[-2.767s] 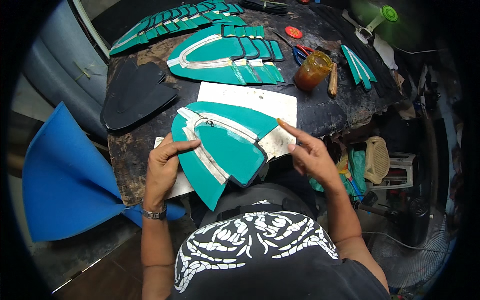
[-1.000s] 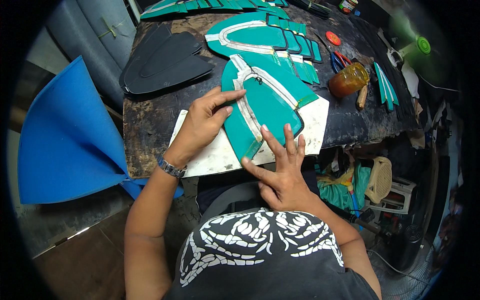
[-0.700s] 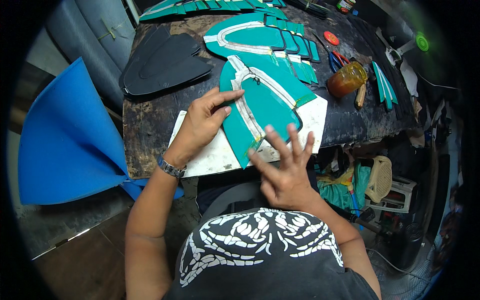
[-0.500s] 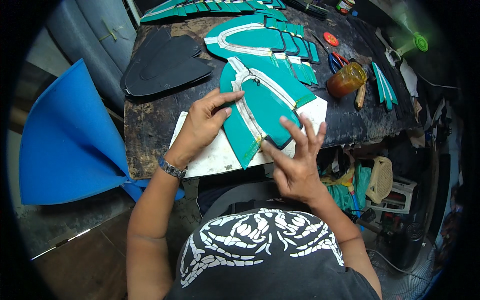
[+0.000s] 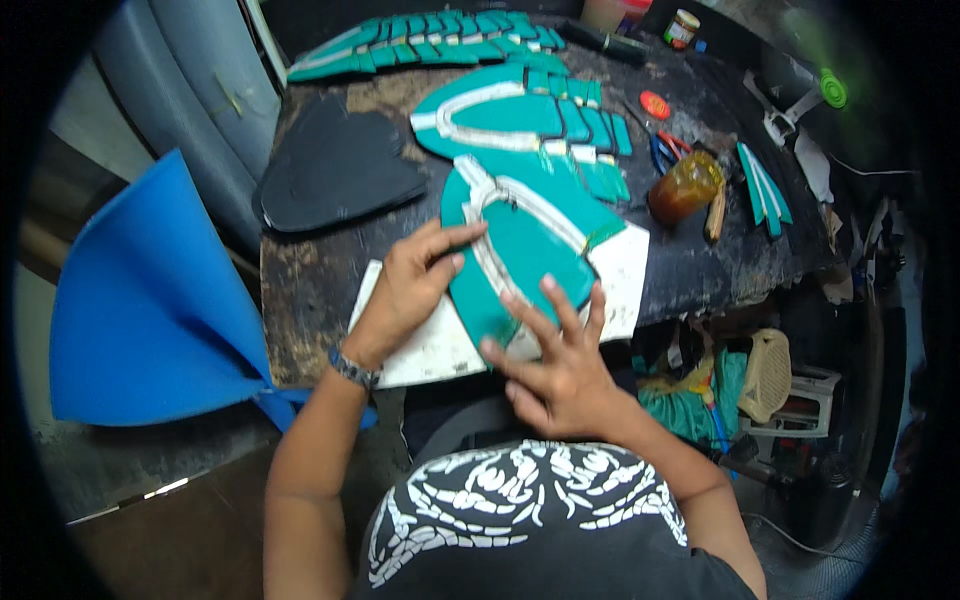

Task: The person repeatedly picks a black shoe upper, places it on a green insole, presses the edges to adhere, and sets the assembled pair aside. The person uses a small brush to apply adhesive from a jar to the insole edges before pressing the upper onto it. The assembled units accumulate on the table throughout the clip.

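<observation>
A teal shield-shaped foam piece (image 5: 540, 245) with pale cream strips glued on it lies on a white sheet (image 5: 622, 270) at the front of the dark worktable (image 5: 310, 280). My left hand (image 5: 415, 280) rests on the piece's left edge, thumb and forefinger pinching it near the cream strip. My right hand (image 5: 555, 355) lies flat with fingers spread over the piece's lower end, pressing down. Neither hand lifts it.
A second teal assembled piece (image 5: 510, 115) and a long segmented teal strip (image 5: 420, 40) lie further back. A black foam shape (image 5: 335, 170) sits at the left. An amber jar (image 5: 685, 187), scissors (image 5: 665, 150) and teal offcuts (image 5: 762, 185) are at the right. A blue foam sheet (image 5: 150, 300) hangs off the left.
My right hand slid from the piece's right side down to its lower end, fingers still spread. My left hand stays on the left edge. The piece has barely moved.
</observation>
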Tool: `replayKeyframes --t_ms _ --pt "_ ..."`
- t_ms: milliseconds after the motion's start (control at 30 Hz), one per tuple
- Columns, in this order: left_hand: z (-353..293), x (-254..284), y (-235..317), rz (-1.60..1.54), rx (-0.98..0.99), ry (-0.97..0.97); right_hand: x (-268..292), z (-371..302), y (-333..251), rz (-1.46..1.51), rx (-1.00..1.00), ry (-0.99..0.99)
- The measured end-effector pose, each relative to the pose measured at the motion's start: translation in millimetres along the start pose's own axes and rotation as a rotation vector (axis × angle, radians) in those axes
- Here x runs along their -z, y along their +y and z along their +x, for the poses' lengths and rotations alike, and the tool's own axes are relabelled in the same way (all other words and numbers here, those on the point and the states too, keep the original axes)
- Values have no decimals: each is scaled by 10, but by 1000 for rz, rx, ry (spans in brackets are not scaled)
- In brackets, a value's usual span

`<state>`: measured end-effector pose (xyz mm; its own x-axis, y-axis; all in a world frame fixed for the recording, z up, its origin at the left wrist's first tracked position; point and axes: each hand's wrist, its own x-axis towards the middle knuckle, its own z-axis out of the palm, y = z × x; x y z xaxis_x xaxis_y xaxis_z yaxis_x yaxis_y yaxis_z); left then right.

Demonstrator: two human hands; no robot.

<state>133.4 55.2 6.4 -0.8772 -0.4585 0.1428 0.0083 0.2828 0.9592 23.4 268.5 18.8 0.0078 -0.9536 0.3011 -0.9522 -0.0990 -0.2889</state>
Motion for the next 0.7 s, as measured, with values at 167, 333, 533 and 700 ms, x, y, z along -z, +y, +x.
replayKeyframes --t_ms 167,333,533,700 --pt "168 79 86 -539 146 228 283 -86 211 343 -218 160" --pt "862 -15 -88 -841 22 620 304 -82 409 495 -289 337" --pt "1305 -39 -316 -543 329 703 363 -221 476 326 -339 374" --pt "1141 72 -269 -295 229 602 818 -242 989 61 -410 547"
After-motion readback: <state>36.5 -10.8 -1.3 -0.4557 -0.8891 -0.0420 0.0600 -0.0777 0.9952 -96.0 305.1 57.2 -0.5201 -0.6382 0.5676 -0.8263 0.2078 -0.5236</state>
